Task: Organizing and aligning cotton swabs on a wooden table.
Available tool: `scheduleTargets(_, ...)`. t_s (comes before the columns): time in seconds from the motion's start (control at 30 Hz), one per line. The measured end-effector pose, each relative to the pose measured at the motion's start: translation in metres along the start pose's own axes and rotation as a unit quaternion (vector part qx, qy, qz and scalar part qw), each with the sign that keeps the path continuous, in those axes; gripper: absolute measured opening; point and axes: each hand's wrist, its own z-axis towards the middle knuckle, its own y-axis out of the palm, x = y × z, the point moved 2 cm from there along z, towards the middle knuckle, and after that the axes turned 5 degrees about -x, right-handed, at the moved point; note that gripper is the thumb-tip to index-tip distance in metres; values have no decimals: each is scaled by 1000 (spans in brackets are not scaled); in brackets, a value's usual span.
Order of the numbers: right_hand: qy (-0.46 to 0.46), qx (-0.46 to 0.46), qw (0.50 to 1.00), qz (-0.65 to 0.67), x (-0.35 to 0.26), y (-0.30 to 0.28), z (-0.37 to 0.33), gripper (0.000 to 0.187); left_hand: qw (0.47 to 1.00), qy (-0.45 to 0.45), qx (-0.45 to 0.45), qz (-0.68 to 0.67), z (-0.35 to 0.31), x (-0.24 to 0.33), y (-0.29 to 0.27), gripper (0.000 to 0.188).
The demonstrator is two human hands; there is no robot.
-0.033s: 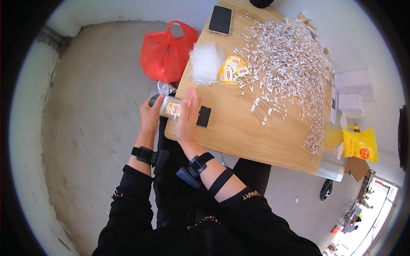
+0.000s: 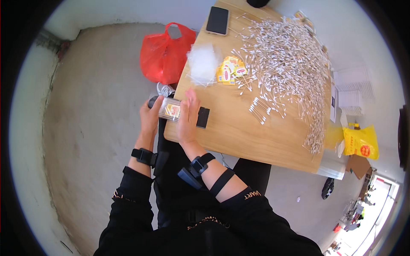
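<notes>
My left hand (image 2: 149, 113) is closed round the left end of a clear pack of cotton swabs (image 2: 171, 110) with a yellow label, held level at the table's left corner. A dark round piece (image 2: 152, 101) shows at that end, partly under my fingers. Against the pack's other end lies my right hand (image 2: 188, 119), its fingers stretched out and slightly blurred. Just right of it, a flat black object (image 2: 203, 117) rests on the wooden table (image 2: 239, 136). Farther back are a stack of clear plastic bags (image 2: 203, 64) and several yellow label cards (image 2: 231, 70).
A large heap of loose cotton swabs (image 2: 290, 59) covers the table's right side, with a small group (image 2: 260, 109) nearer me. A phone (image 2: 218, 20) lies at the back. A red plastic bag (image 2: 164, 55) stands beyond the left edge, a yellow bag (image 2: 361, 141) off the right.
</notes>
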Motion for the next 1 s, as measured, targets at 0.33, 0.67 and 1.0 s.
scheduleTargets(0.33, 61, 107, 992, 37, 10, -190, -9, 30, 808, 330, 193, 449, -40, 29, 31, 57)
scheduleTargets(0.67, 57, 208, 907, -363, -9, -338, 21, 47, 663, 394, -320, 551, -83, -2, 269, 94)
scheduleTargets(1.0, 60, 165, 930, -322, 1, -353, 46, 20, 633, 378, -278, 615, -119, -34, 277, 89)
